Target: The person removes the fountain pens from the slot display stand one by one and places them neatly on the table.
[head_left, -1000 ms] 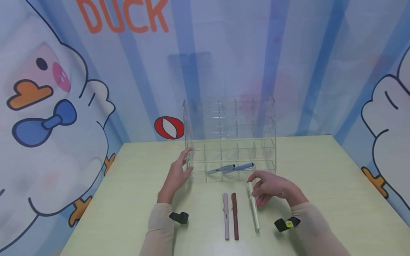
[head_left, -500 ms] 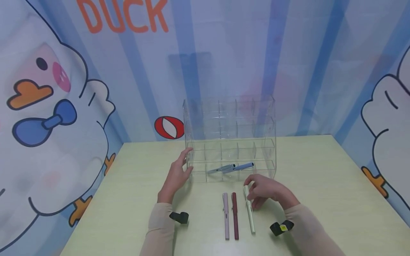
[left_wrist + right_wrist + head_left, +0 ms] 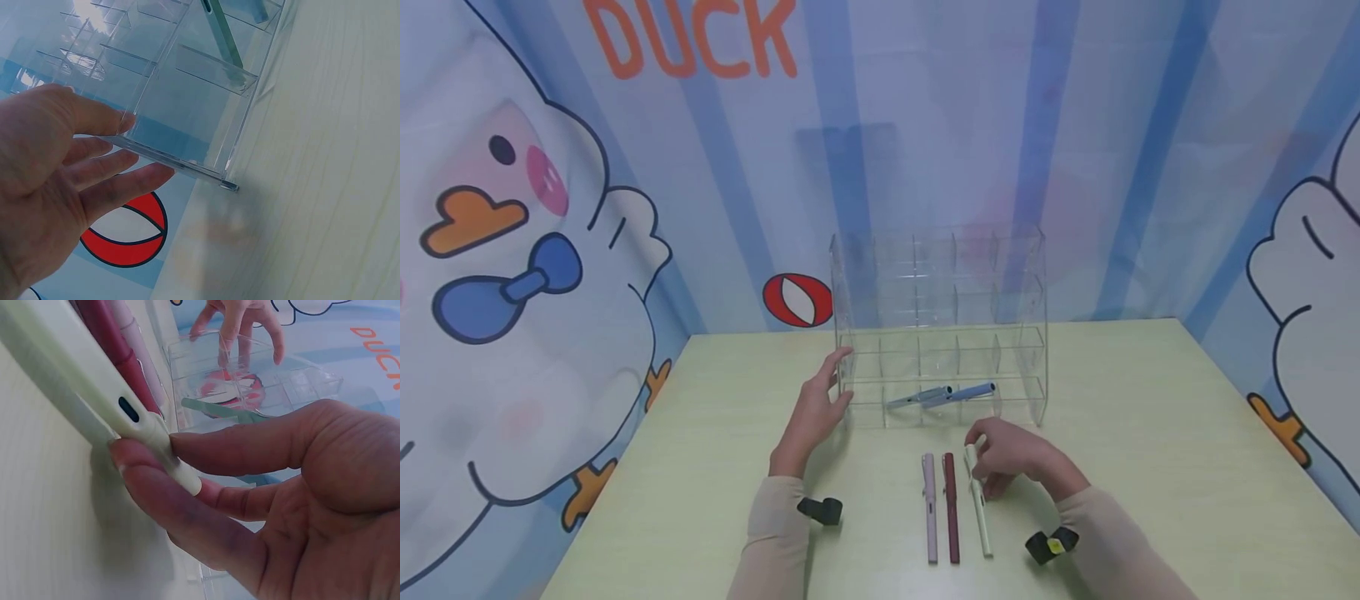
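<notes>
The right hand (image 3: 1015,450) pinches the white pen (image 3: 981,517) near one end, the thumb on one side and fingers on the other; the rest of the pen runs out from the fingertips toward the person. Whether its far end touches the table (image 3: 700,433) is hard to tell. Just to the left of this hand and its pen lies the red pen (image 3: 952,508), and the lilac pen (image 3: 930,508) is beside that, the two nearly parallel. The left hand (image 3: 812,406) grips the near left edge of the clear rack (image 3: 936,362), thumb on the inner side of the wall and fingers on the outer. To the right of the left hand, and beyond the right hand's fingertips, the grey-blue pen (image 3: 917,397) and the blue pen (image 3: 973,392) lie slanted in the rack's bottom tier, their ends overlapping. Each wrist, behind its hand, carries a small black camera over a beige sleeve (image 3: 771,542). Past both hands and the rack hangs the backdrop (image 3: 962,150), striped blue, with its red ball print (image 3: 778,302) just beyond the left hand.
</notes>
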The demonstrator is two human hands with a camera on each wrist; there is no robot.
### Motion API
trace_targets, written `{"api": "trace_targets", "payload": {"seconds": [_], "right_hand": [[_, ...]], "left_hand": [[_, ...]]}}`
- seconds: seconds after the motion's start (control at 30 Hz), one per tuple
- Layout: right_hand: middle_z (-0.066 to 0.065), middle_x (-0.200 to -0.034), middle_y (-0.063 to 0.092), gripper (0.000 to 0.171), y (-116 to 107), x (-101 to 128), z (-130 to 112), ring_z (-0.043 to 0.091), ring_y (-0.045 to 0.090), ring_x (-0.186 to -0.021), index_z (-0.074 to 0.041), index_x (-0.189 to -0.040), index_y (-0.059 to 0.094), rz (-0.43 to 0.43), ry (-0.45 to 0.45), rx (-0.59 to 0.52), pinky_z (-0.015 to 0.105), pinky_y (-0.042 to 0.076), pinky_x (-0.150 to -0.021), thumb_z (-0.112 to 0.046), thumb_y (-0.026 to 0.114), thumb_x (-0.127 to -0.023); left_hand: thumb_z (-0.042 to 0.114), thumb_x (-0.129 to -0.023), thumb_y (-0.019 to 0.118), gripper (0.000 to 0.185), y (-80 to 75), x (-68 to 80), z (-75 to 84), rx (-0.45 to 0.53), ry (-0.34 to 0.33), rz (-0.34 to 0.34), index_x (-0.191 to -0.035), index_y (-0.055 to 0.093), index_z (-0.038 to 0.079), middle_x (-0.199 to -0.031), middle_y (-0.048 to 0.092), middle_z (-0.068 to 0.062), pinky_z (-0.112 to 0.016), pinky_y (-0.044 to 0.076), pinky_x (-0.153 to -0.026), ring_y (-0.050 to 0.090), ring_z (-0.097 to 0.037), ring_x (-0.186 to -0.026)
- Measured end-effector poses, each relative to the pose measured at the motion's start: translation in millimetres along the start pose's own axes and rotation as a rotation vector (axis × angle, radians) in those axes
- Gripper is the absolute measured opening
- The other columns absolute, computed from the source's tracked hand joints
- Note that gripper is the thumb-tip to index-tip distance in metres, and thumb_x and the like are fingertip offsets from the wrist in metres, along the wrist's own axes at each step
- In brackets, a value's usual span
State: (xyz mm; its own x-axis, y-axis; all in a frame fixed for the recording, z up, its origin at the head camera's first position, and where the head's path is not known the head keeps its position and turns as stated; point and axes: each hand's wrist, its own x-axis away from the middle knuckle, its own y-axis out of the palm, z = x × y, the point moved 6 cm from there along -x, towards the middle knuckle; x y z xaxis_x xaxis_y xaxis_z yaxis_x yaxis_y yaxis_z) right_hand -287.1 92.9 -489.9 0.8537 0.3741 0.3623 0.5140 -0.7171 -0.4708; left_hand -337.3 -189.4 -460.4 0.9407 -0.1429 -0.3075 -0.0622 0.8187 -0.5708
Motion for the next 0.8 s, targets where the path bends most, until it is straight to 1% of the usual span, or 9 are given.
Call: {"api": "trace_targets", "payload": {"seconds": [0.13, 0.3, 0.43, 0.67, 0.8], "right_hand": [[0.017, -0.094, 0.062, 0.044, 2.9, 1.4, -1.8, 0.028, 0.069, -0.059, 0.005, -0.120, 0.054, 0.007, 0.004, 0.010, 0.038, 0.062, -0.054, 0.010, 0.069, -0.078], [0.016, -0.090, 0.062, 0.042, 5.8, 3.1, -4.7, 0.027, 0.069, -0.059, 0.005, -0.117, 0.054, 0.005, 0.017, 0.009, 0.037, 0.062, -0.054, 0.011, 0.069, -0.078], [0.016, -0.088, 0.062, 0.040, 7.8, 2.8, -4.3, 0.026, 0.069, -0.059, 0.005, -0.116, 0.054, 0.005, 0.028, 0.030, 0.037, 0.062, -0.053, 0.011, 0.069, -0.079], [0.015, -0.087, 0.063, 0.041, 8.5, 0.8, -3.5, 0.026, 0.069, -0.059, 0.006, -0.116, 0.055, 0.010, 0.020, 0.078, 0.037, 0.061, -0.054, 0.010, 0.070, -0.079], [0.015, -0.088, 0.064, 0.043, 8.7, 0.9, -4.5, 0.025, 0.069, -0.059, 0.008, -0.117, 0.055, 0.014, 0.014, 0.093, 0.036, 0.061, -0.054, 0.010, 0.071, -0.078]], "left_hand": [[-0.007, -0.092, 0.065, 0.070, -0.1, -0.2, -0.1, 0.001, 0.008, -0.001, -0.152, 0.038, 0.018, -0.153, 0.042, -0.018, -0.050, 0.047, -0.105, 0.050, -0.042, -0.130], [-0.007, -0.092, 0.065, 0.072, 0.0, -0.1, -1.0, 0.004, 0.008, -0.001, -0.151, 0.037, 0.023, -0.153, 0.042, -0.017, -0.052, 0.047, -0.105, 0.050, -0.043, -0.130], [-0.006, -0.092, 0.065, 0.073, 0.6, 0.5, -2.2, 0.005, -0.001, -0.002, -0.151, 0.037, 0.025, -0.154, 0.041, -0.017, -0.053, 0.047, -0.105, 0.050, -0.043, -0.130], [-0.006, -0.092, 0.066, 0.071, 0.0, -0.2, -1.0, 0.007, 0.007, 0.001, -0.152, 0.038, 0.020, -0.152, 0.042, -0.020, -0.051, 0.047, -0.104, 0.050, -0.043, -0.130], [-0.007, -0.092, 0.066, 0.072, -0.2, -0.1, -1.1, 0.012, 0.006, 0.000, -0.152, 0.038, 0.021, -0.153, 0.041, -0.019, -0.053, 0.047, -0.104, 0.049, -0.044, -0.130]]}}
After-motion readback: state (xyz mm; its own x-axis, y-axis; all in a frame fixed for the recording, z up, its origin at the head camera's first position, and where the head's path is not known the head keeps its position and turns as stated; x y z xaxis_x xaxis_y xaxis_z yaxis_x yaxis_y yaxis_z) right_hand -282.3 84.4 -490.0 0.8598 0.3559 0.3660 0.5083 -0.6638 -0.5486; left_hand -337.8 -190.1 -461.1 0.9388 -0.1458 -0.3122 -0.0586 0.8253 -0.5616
